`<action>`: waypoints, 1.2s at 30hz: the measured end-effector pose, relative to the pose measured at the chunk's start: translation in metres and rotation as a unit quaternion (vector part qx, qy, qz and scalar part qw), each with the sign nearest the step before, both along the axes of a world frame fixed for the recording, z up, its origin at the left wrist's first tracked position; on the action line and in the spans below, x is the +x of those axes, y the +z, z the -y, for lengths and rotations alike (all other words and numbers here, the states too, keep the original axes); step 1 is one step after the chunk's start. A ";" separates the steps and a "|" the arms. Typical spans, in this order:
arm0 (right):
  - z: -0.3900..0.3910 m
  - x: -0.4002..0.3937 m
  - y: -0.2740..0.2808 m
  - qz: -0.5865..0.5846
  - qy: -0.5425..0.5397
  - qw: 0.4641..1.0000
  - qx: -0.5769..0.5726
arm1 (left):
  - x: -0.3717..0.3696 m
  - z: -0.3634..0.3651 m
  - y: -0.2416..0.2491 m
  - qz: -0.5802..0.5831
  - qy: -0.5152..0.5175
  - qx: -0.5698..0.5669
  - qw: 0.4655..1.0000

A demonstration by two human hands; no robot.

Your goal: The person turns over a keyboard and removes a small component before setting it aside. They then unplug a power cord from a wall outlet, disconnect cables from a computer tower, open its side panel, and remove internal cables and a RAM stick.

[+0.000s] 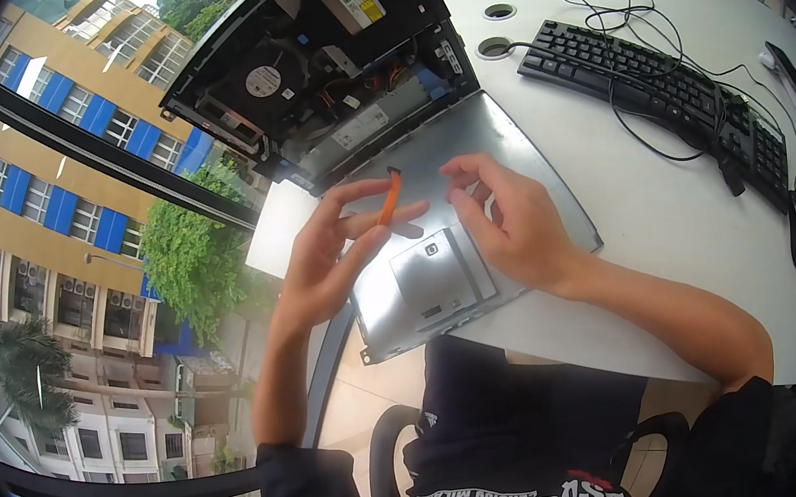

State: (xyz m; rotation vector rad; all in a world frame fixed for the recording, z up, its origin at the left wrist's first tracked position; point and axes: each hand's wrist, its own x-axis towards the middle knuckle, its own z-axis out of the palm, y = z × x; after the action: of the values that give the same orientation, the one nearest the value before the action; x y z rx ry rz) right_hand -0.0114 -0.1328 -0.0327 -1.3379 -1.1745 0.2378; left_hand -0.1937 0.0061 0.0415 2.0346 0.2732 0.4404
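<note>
Dark sleeves and a black printed shirt (510,452) fill the bottom of the view, with both forearms reaching up over a white desk (669,218). Left hand (330,256) pinches a short orange cable (390,197) between thumb and fingers, holding it nearly upright above a grey metal side panel (466,157) that lies flat on the desk. Right hand (508,221) hovers just beside the cable, fingers loosely curled, holding nothing. Behind the panel sits an opened computer case (327,55). A black keyboard (655,92) and trailing wires lie well off to the right.
</note>
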 end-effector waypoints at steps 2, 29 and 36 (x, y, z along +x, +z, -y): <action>0.003 -0.009 0.001 -0.049 0.026 0.998 -0.026 | -0.002 0.000 -0.002 -0.021 -0.008 0.073 0.997; -0.002 0.025 0.033 -0.169 0.172 0.960 -0.145 | -0.010 -0.004 -0.015 -0.052 0.018 0.070 0.996; -0.008 0.058 0.018 -0.070 0.155 0.970 -0.173 | 0.014 -0.011 -0.019 -0.076 0.076 0.138 0.985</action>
State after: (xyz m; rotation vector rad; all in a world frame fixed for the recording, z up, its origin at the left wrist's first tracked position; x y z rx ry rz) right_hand 0.0469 -0.1248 -0.0147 -1.4049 -1.2570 0.7800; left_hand -0.1793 0.0171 0.0224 2.3331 0.4860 0.4359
